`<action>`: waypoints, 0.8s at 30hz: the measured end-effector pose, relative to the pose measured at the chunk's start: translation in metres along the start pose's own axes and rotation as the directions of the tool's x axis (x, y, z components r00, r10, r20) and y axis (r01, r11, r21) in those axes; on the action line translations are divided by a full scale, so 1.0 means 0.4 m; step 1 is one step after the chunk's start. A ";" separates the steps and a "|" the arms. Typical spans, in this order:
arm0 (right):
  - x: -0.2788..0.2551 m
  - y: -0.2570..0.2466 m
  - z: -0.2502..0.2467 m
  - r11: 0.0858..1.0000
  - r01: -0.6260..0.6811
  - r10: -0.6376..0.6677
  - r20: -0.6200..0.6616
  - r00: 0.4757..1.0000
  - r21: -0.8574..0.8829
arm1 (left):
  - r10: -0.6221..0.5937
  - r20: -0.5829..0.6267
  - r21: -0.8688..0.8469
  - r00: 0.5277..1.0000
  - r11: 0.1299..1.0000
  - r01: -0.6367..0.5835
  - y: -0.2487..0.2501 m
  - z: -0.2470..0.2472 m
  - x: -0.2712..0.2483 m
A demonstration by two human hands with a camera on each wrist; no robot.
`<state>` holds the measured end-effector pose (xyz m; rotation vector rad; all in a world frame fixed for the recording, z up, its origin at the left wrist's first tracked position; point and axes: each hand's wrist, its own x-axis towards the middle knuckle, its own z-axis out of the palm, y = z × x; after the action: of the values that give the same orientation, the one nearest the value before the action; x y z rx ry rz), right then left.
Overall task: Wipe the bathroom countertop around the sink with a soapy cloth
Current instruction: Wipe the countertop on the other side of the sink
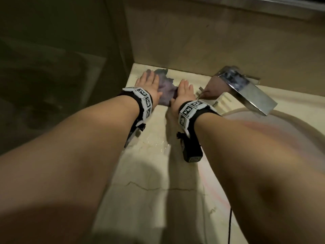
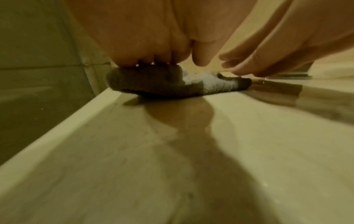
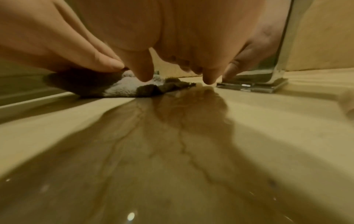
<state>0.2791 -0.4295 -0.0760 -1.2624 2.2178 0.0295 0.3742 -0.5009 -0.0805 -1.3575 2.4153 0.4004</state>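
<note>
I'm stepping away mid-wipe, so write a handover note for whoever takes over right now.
Left hand: fingers straight, pressing flat on the cloth.
Right hand: flat too, fingers on the cloth's right edge, beside the faucet base.
Cloth: lies bunched, white suds on it, at the back left corner of the countertop, against the wall.
Done: the counter near the cloth looks wet, with droplets closer to the front.
Left: how much is wiped I cannot tell; the strip behind the faucet and around the sink probably remains.

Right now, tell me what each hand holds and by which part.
Neither hand grips anything. The left hand presses flat on the cloth's left part; the right hand lies flat at its right edge.
</note>
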 end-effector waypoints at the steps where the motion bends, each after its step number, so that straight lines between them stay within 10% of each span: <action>1: 0.011 -0.001 0.004 1.000 -0.007 0.007 0.000 1.000 0.011 | 0.012 -0.003 0.028 1.000 1.000 -0.012 0.000 0.004 0.007; 24: 0.043 0.007 0.001 0.997 -0.006 0.011 0.071 0.997 -0.073 | 0.080 0.005 0.102 0.997 0.992 -0.080 -0.023 0.014 0.078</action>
<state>0.2705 -0.4412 -0.0853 -1.2706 2.1779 0.1573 0.3677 -0.5270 -0.0997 -1.2202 2.4589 0.2930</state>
